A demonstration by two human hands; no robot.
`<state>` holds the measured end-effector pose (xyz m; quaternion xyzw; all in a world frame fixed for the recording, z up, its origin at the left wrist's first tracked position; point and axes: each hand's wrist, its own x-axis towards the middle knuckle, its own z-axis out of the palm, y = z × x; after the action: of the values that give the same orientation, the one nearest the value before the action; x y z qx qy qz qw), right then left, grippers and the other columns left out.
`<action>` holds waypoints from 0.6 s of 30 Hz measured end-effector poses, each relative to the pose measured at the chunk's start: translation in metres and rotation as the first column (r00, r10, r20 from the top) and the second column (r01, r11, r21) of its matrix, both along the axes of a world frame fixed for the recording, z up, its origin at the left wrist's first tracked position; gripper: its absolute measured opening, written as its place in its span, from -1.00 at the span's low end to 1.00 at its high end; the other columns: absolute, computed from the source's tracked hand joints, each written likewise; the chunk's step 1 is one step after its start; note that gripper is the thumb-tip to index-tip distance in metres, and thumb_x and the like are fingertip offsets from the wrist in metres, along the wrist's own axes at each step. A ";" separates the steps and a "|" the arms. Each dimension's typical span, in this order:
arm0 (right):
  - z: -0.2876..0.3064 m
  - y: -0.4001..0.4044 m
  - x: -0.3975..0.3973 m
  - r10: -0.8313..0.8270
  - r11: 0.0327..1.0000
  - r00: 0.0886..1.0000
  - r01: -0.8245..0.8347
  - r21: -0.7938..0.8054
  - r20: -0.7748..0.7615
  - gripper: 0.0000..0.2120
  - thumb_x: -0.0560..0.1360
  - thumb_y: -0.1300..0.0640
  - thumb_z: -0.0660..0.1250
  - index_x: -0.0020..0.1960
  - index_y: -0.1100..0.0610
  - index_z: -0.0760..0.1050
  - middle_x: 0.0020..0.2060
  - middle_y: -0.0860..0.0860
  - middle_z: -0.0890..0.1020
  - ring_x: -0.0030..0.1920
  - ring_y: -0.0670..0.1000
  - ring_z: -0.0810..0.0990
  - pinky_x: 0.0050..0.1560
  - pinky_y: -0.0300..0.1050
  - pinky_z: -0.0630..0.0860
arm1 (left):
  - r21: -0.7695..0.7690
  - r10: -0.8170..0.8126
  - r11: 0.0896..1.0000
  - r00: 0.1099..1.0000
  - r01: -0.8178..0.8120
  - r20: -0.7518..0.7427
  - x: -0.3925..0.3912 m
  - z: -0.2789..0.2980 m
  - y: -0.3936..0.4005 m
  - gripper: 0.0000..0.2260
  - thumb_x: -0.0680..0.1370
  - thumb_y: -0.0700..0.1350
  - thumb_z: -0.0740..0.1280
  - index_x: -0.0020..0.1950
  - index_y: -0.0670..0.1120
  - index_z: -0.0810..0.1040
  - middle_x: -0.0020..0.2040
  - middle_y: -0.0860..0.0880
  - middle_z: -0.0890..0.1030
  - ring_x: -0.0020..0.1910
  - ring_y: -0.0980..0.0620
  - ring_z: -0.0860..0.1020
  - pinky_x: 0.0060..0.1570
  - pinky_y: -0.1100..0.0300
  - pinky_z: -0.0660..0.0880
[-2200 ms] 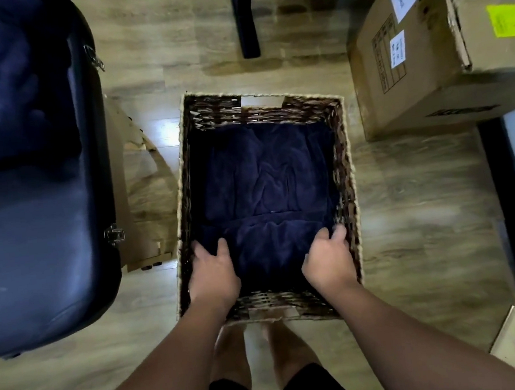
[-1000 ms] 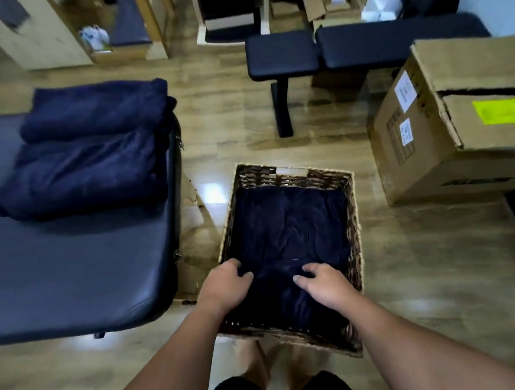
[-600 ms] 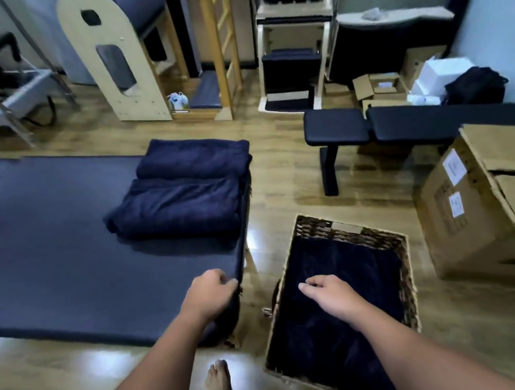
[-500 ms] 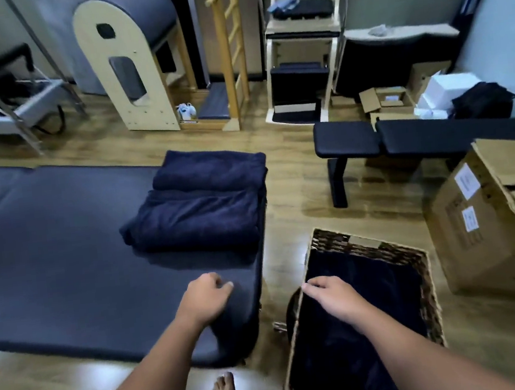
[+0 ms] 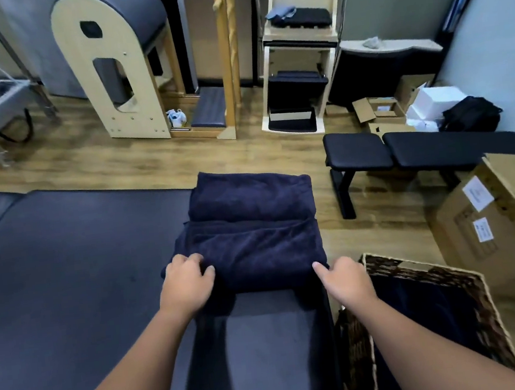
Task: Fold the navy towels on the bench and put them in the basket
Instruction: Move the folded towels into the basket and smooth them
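Two folded navy towels lie on the dark padded bench (image 5: 66, 262), near its right end. The nearer towel (image 5: 256, 252) overlaps the front of the farther towel (image 5: 250, 195). My left hand (image 5: 186, 285) grips the nearer towel's front left corner with curled fingers. My right hand (image 5: 346, 280) touches its front right corner with the index finger stretched out. The wicker basket (image 5: 416, 268) stands on the floor right of the bench, and a navy towel (image 5: 422, 320) lies inside it.
A large cardboard box (image 5: 500, 220) stands right of the basket. A black workout bench (image 5: 404, 150) sits behind it on the wood floor. A wooden arched barrel (image 5: 115, 66), a ladder frame and shelves line the back wall.
Both hands left the towel in the basket and moved up and left onto the bench, reaching the nearer folded towel. My view swung from the basket up to the bench.
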<state>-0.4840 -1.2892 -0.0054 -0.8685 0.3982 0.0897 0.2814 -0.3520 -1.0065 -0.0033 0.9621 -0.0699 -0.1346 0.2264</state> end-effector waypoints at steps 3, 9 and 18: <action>-0.003 0.000 0.019 -0.010 1.000 1.000 0.010 -0.028 0.028 -0.62 0.52 -0.21 0.32 -0.05 0.13 0.52 -0.08 0.11 0.65 0.07 0.23 0.61 -0.10 -0.04 0.44 | 0.041 -0.009 0.999 0.999 0.010 -0.034 0.020 -0.004 -0.003 -0.63 0.61 0.12 0.29 0.37 0.01 0.49 0.32 -0.12 0.42 0.36 -0.20 0.31 0.34 -0.08 0.36; -0.006 0.006 0.063 -0.013 0.995 0.998 0.007 0.095 0.062 -0.40 0.46 -0.10 0.47 0.37 0.13 0.36 0.23 0.10 0.60 0.27 0.20 0.55 0.17 -0.03 0.48 | 0.088 0.008 0.996 0.966 0.015 -0.259 0.046 -0.017 -0.011 -0.35 0.53 0.30 0.29 0.57 0.35 0.11 0.60 -0.13 0.13 0.53 -0.24 0.18 0.41 -0.29 0.19; -0.027 0.015 0.083 -0.028 0.989 0.998 0.035 0.146 -0.049 0.05 0.49 0.02 0.50 0.64 0.06 -0.23 0.48 0.14 0.40 0.43 0.23 0.42 0.39 0.04 0.36 | 0.011 -0.023 0.999 0.929 0.030 -0.369 0.073 -0.038 -0.009 -0.12 0.26 0.36 0.42 0.47 0.56 0.01 0.49 -0.13 0.30 0.41 -0.22 0.39 0.36 -0.29 0.36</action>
<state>-0.4012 -1.2746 -0.0325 -0.8366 0.4108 0.1347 0.3364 -0.2786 -1.0157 -0.0416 0.9206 -0.0380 -0.3163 0.2257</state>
